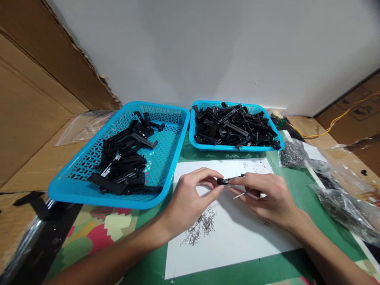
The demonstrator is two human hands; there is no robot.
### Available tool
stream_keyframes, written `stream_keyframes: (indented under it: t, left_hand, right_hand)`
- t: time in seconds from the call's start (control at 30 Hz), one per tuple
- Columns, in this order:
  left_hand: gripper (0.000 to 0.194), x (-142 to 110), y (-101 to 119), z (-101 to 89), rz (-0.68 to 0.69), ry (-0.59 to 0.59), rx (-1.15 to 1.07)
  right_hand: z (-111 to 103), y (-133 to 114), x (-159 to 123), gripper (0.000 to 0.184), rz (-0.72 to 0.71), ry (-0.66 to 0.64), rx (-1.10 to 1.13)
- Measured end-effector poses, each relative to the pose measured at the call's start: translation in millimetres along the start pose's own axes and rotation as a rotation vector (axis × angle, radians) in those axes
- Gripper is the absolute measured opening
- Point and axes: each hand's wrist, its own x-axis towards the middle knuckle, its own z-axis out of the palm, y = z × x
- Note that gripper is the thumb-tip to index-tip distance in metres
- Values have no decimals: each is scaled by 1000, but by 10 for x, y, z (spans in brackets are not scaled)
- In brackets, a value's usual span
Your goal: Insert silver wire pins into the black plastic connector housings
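Note:
A small black plastic part point(226, 181) is held between both hands above a white sheet point(234, 245). My left hand point(196, 190) pinches its left end between thumb and fingers. My right hand point(267, 196) is closed on its right end, and a thin pale metal tool point(241, 194) sticks out from under those fingers. The fingers hide much of the part and most of the tool. Below my left hand, a pile of small bent metal wire pieces point(197, 229) lies on the sheet, with a few more wire pieces point(264, 221) under my right hand.
A blue basket point(175, 174) at the left holds several black parts. Behind the sheet, another blue basket point(208, 148) is heaped with similar parts. Plastic bags of small metal pieces point(292, 153) lie at the right. Yellow wires point(329, 128) run along the right side near cardboard.

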Motion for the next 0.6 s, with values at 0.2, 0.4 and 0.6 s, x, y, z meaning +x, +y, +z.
stream_keyframes:
  t: [0.2, 0.4, 0.6]
  left_hand:
    - [17, -5, 20, 4, 46, -15, 52]
    - [21, -15, 35, 6, 90, -22, 102]
    - [20, -11, 37, 10, 118, -22, 113]
  right_hand:
    - [-100, -29, 55, 22, 226, -4, 133]
    - [-30, 19, 66, 22, 246, 166, 128]
    - [144, -79, 62, 7, 514, 352, 368]
